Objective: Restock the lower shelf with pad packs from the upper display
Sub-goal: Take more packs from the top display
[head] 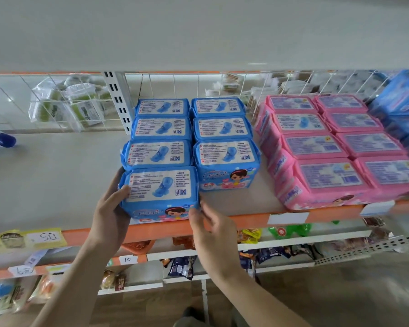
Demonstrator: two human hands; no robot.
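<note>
Shelf [57,175]: left hand [109,215] grips front blue pack [161,192]; right hand [213,230] beside, fingers loosely spread.

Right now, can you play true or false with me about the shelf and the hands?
1. The left hand holds the front blue pack by its left side. True.
2. The pink packs sit to the left of the blue ones. False: they sit to the right.
3. The right hand is by the front blue pack's lower right corner. True.
4. The shelf edge is green. False: it is orange.
5. The front blue pack is on the floor. False: it rests on the shelf.
</note>
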